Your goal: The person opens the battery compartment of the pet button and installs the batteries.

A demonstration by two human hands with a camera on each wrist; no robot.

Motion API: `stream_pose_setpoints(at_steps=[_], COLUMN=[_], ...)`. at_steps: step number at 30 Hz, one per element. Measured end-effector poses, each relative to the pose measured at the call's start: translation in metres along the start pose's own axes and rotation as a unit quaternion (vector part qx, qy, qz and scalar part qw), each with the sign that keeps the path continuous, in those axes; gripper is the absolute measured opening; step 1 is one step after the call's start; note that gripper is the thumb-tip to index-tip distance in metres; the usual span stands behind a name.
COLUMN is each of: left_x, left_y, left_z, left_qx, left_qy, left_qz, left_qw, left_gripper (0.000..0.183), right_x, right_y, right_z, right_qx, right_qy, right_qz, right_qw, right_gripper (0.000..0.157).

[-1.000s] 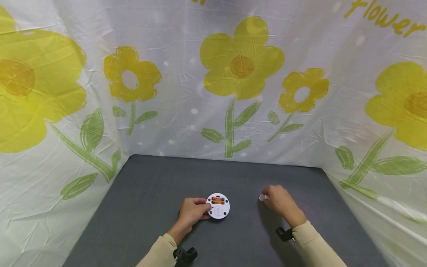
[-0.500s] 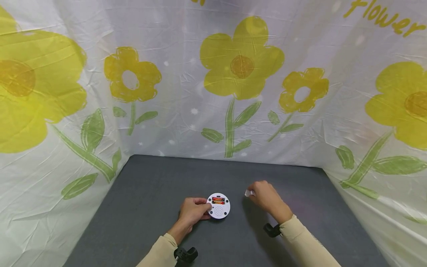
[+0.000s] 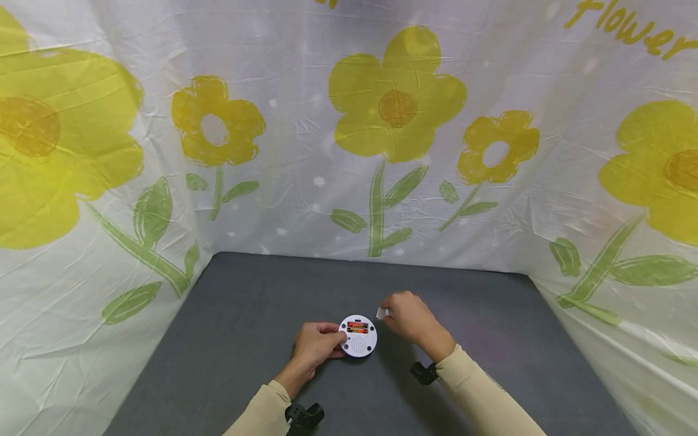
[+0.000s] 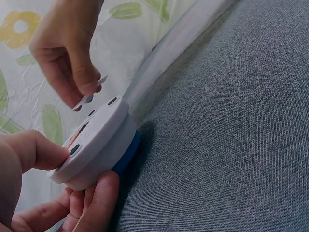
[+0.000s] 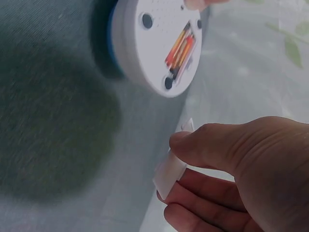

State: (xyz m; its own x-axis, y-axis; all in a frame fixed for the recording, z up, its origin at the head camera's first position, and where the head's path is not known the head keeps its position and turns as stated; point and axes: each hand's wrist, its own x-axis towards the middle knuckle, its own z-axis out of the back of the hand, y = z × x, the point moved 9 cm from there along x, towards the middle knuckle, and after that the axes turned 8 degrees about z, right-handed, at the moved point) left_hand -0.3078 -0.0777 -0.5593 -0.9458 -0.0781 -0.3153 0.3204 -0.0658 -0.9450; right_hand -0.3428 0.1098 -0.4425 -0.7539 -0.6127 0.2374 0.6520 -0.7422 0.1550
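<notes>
A round white battery-powered device lies with its underside up, and its blue lower part shows in the left wrist view. Two orange-red batteries sit side by side in its uncovered compartment. Small dark feet and a patch of tiny holes mark the same face. My left hand grips the device's left edge, thumb on top and fingers below. Just right of the device, my right hand pinches a small white battery cover between thumb and fingers, held above the table and apart from the device.
The dark grey cloth-covered table spreads under both hands. A white curtain printed with yellow flowers hangs along its back and sides. Each wrist wears a black camera band, such as the right wrist camera.
My right hand has moved left across the table with the battery cover, from well to the right up close to the device. My left hand and the device have stayed in place.
</notes>
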Motion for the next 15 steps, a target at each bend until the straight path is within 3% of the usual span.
stream_pose_setpoints(at_steps=[7, 15], left_x=[0.001, 0.001], left_y=[0.000, 0.001], left_z=[0.000, 0.001], left_qx=[-0.002, 0.006], left_qy=[0.002, -0.005], left_qz=[0.000, -0.001], left_qw=[1.0000, 1.0000], left_gripper=[0.029, 0.028], right_x=[0.012, 0.021], right_y=[0.019, 0.034], right_z=[-0.006, -0.016], right_qx=[-0.006, 0.023], right_qy=[0.005, 0.023], right_qz=[0.029, 0.032], right_qw=[1.000, 0.999], right_gripper=[0.011, 0.018])
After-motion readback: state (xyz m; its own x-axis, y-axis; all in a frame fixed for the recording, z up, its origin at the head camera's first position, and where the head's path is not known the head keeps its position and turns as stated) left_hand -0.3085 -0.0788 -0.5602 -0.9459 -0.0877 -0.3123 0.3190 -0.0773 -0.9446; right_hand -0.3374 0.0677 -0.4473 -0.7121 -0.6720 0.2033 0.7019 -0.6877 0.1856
